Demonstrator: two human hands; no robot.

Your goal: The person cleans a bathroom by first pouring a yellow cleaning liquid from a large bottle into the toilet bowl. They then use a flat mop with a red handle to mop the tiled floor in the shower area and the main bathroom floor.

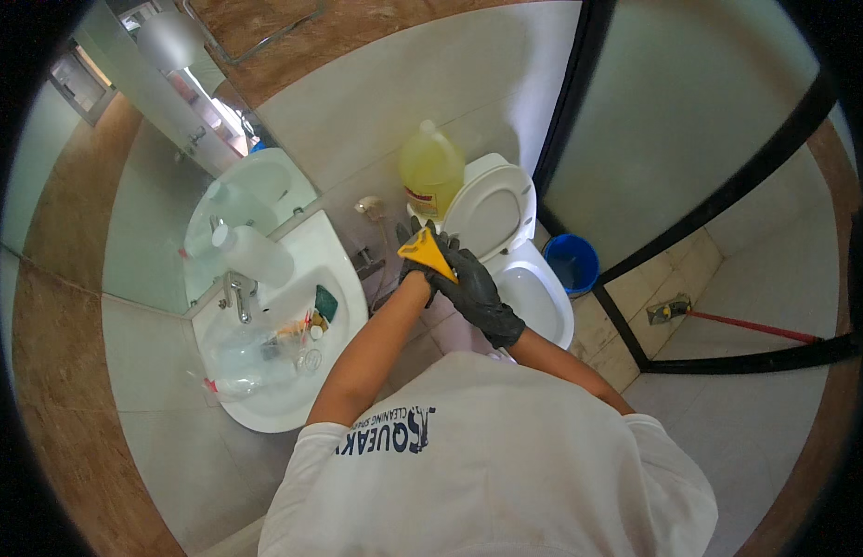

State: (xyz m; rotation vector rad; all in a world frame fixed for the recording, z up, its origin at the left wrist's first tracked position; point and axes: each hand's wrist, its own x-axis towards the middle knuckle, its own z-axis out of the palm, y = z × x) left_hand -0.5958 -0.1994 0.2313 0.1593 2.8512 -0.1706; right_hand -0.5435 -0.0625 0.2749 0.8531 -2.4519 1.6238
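While the scraper [424,251] slants, handle toward your right hand [478,299], head over your left hand [410,266], I can't tell which closes on it.

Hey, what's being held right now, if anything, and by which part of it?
A yellow scraper-like tool, between the gloved left hand and right hand. Its narrow end lies against the right hand; which hand grips it can't be told.
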